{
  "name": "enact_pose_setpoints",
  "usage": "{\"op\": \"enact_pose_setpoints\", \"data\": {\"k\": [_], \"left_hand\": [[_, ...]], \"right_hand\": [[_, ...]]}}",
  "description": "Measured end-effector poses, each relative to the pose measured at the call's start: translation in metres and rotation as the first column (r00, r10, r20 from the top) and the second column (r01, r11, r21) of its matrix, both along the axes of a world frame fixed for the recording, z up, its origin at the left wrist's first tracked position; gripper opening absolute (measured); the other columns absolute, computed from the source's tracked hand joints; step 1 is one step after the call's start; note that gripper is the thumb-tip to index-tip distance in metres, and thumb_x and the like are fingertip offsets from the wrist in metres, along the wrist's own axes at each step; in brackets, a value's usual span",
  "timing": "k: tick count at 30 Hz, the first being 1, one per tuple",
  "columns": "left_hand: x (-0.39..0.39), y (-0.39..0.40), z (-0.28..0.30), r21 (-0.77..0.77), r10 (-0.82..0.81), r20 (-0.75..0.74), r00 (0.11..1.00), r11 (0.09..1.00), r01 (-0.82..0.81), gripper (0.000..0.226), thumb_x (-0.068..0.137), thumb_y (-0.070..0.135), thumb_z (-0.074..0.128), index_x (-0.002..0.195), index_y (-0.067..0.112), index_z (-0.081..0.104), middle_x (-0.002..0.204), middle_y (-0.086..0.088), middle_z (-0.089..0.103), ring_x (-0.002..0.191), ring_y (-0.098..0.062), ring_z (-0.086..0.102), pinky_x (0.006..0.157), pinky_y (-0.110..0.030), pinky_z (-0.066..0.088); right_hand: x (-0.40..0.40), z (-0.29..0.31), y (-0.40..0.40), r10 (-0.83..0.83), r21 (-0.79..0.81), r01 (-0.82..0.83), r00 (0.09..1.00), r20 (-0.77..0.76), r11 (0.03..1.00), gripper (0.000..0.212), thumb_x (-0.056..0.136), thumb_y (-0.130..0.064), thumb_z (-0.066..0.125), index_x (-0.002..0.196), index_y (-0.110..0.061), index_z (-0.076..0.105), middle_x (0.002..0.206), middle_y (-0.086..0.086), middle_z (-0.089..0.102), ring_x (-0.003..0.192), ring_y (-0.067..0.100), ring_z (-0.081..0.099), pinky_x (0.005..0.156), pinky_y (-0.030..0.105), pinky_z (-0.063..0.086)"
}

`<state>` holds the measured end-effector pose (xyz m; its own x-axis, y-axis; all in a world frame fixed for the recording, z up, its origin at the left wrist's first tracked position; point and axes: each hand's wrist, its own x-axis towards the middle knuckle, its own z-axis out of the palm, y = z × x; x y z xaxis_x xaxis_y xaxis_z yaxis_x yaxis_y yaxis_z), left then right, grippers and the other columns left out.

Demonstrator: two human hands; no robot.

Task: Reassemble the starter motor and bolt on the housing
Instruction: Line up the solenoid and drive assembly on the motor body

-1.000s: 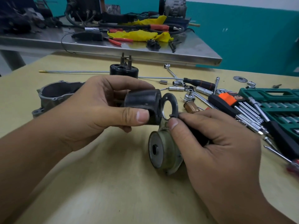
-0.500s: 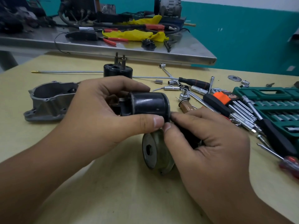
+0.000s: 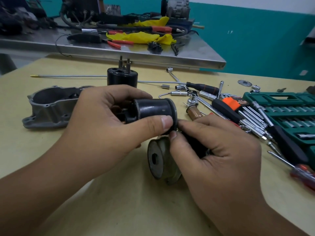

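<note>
My left hand (image 3: 109,126) grips a black cylindrical motor body (image 3: 153,109), held sideways above the table with its open end to the right. My right hand (image 3: 219,150) pinches a thin dark ring (image 3: 175,116) with thumb and forefinger against that open end. Under both hands lies a grey-green round end cap (image 3: 160,160) with a centre hole, partly hidden by my right hand. A grey cast housing (image 3: 51,106) rests on the table at the left. A second black cylinder with upright studs (image 3: 121,76) stands behind.
Sockets, a ratchet, hex keys and screwdrivers (image 3: 238,113) lie scattered at the right beside a green tool case (image 3: 289,113). A copper-coloured part (image 3: 194,113) lies near my right hand. A long thin rod (image 3: 68,75) lies at the back. A steel bench (image 3: 153,55) stands beyond the table.
My right hand has brought the ring from just off the cylinder's open end up against it. The cylinder has turned a little in my left hand.
</note>
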<state>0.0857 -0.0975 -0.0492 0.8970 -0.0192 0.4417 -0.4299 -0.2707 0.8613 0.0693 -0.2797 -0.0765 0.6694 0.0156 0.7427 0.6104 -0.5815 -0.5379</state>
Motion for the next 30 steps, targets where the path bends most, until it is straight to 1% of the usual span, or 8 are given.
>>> {"op": "enact_pose_setpoints", "data": {"k": [5,8,15,23,24,26,28,30], "left_hand": [[-0.001,-0.001,0.002,0.075,0.023,0.065,0.998,0.997,-0.028,0.049,0.059,0.045,0.094,0.103,0.032,0.076,0.092,0.016,0.078,0.080,-0.004,0.076,0.067,-0.016,0.059],[-0.001,-0.001,0.004,0.115,0.024,0.097,0.995,0.993,-0.035,0.047,0.060,0.041,0.091,0.103,0.033,0.075,0.094,0.019,0.077,0.083,0.000,0.075,0.069,-0.013,0.058],[0.002,-0.002,0.006,0.092,-0.111,-0.018,0.994,0.989,0.112,0.040,0.070,0.033,0.085,0.109,0.030,0.077,0.091,0.010,0.078,0.078,-0.007,0.076,0.059,-0.020,0.060],[0.004,-0.004,0.018,0.016,-0.133,-0.168,0.977,0.990,0.138,0.045,0.060,0.032,0.090,0.105,0.028,0.082,0.086,0.005,0.079,0.068,-0.016,0.076,0.049,-0.034,0.061],[0.004,-0.005,0.019,0.007,-0.127,-0.183,0.975,0.991,0.131,0.044,0.059,0.031,0.091,0.102,0.028,0.082,0.085,0.003,0.079,0.066,-0.016,0.076,0.048,-0.033,0.059],[0.004,-0.007,0.021,-0.007,-0.112,-0.205,0.972,0.994,0.113,0.041,0.056,0.029,0.091,0.097,0.030,0.083,0.083,0.001,0.079,0.062,-0.017,0.074,0.045,-0.031,0.056],[0.003,-0.010,0.023,-0.019,-0.101,-0.205,0.974,0.995,0.099,0.038,0.056,0.027,0.090,0.094,0.028,0.083,0.080,-0.001,0.078,0.059,-0.019,0.073,0.044,-0.028,0.053],[0.001,-0.013,0.024,-0.016,-0.090,-0.193,0.977,0.996,0.089,0.036,0.056,0.025,0.090,0.092,0.026,0.083,0.077,-0.003,0.078,0.059,-0.021,0.073,0.043,-0.026,0.051]], "right_hand": [[-0.001,0.001,-0.001,0.013,-0.004,-0.013,1.000,-0.002,1.000,0.009,0.084,-0.012,0.074,0.081,-0.008,0.081,0.067,0.006,0.063,0.058,0.017,0.057,0.054,0.031,0.042],[-0.002,0.002,-0.002,0.012,-0.028,-0.012,1.000,0.002,1.000,0.009,0.084,-0.011,0.074,0.079,-0.007,0.081,0.066,0.007,0.062,0.057,0.016,0.056,0.054,0.030,0.042],[-0.001,0.003,-0.003,0.044,-0.060,-0.043,0.999,0.017,0.997,0.013,0.084,-0.008,0.074,0.072,-0.005,0.078,0.061,0.009,0.058,0.055,0.019,0.055,0.052,0.035,0.041],[-0.003,0.005,-0.004,0.123,-0.052,-0.122,0.992,0.014,0.991,0.006,0.083,-0.008,0.075,0.079,-0.009,0.080,0.064,0.006,0.057,0.058,0.016,0.054,0.054,0.029,0.041],[-0.004,0.005,-0.004,0.157,-0.018,-0.157,0.987,-0.022,0.987,0.007,0.083,-0.009,0.074,0.081,-0.011,0.080,0.065,0.005,0.059,0.061,0.016,0.057,0.055,0.030,0.042],[-0.002,0.007,-0.006,0.290,0.196,-0.256,0.941,-0.174,0.947,0.012,0.084,-0.011,0.070,0.084,-0.016,0.081,0.068,0.000,0.064,0.065,0.014,0.061,0.056,0.026,0.044],[0.005,0.010,-0.011,0.454,0.414,-0.309,0.832,-0.319,0.856,0.010,0.086,-0.013,0.071,0.086,-0.017,0.080,0.065,-0.008,0.065,0.059,0.005,0.058,0.053,0.019,0.044],[0.014,0.012,-0.018,0.528,0.443,-0.352,0.759,-0.380,0.825,0.012,0.091,-0.006,0.073,0.086,-0.016,0.079,0.062,-0.011,0.065,0.054,0.001,0.055,0.051,0.015,0.043]]}}
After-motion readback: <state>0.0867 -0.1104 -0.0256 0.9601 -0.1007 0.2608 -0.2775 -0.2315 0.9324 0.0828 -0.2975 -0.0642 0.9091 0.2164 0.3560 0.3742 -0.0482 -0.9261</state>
